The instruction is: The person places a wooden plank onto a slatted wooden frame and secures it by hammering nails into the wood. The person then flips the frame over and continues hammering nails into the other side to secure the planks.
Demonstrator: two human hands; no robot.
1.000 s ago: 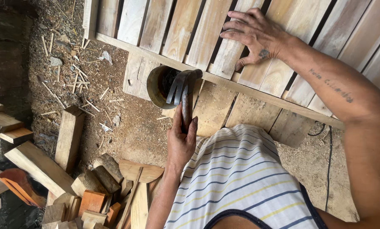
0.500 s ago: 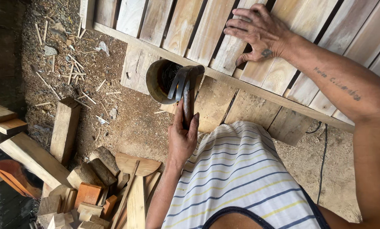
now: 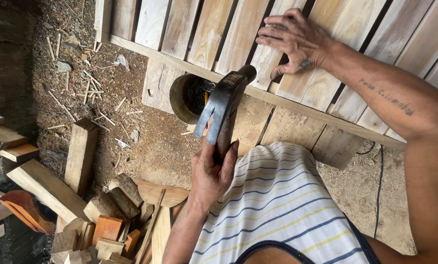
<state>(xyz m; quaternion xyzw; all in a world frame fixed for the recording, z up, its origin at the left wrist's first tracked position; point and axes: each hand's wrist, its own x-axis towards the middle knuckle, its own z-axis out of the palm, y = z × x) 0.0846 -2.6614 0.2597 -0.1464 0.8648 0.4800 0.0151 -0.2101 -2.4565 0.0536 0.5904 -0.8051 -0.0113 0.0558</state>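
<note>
Scattered wood offcuts (image 3: 82,215) piled at left on the sawdust floor. Near centre, left hand (image 3: 211,173) wrapped tight around the handle of a claw hammer (image 3: 222,105), head raised over a round tin of nails (image 3: 187,98). Farther right, right hand (image 3: 297,41) pressed flat, fingers spread, holding nothing, on the slatted wooden panel (image 3: 204,34).

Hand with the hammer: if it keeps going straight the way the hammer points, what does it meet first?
Probably the thin wooden batten laid across the slats. The hand grips a claw hammer whose head sits over the batten, beside the round container of nails. Height above it is unclear.
</note>
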